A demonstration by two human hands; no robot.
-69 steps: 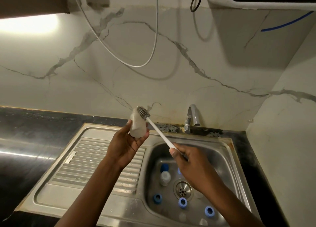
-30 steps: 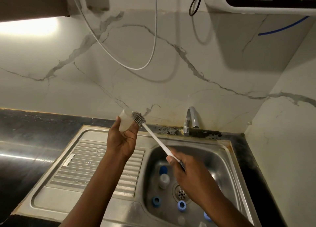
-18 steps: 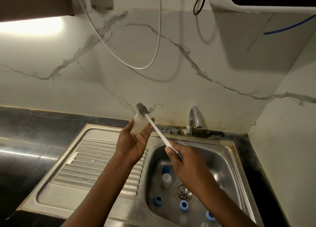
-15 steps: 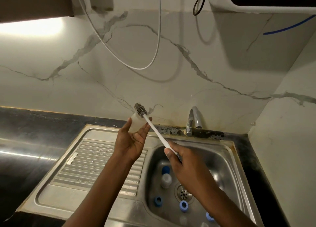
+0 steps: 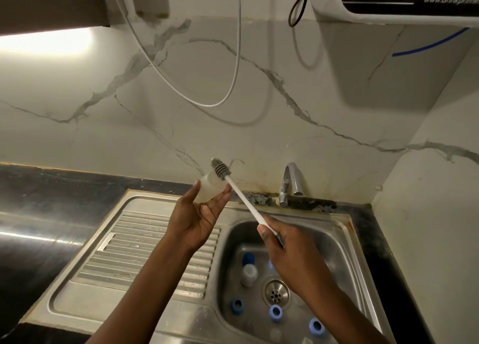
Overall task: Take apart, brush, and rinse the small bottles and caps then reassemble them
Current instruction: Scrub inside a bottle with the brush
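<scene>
My left hand [image 5: 199, 215] holds a small translucent white bottle [image 5: 211, 188] between thumb and fingertips, above the sink's drainboard. My right hand [image 5: 285, 250] grips the white handle of a bottle brush [image 5: 239, 192]; its grey bristle head lies against the bottle's outside near the top. Down in the sink basin [image 5: 339, 242] lie another small bottle with a blue cap [image 5: 248, 268] and several loose blue caps [image 5: 276, 312].
The ribbed steel drainboard [image 5: 145, 247] is on the left of the basin, with dark countertop beyond it. A chrome tap [image 5: 290, 183] stands at the back, not running. A white cable hangs on the marble wall; a water purifier is at the top right.
The brush head has kept sliding back and forth over the bottle; my left hand has shifted the bottle slightly up and right. The items in the basin have not moved.
</scene>
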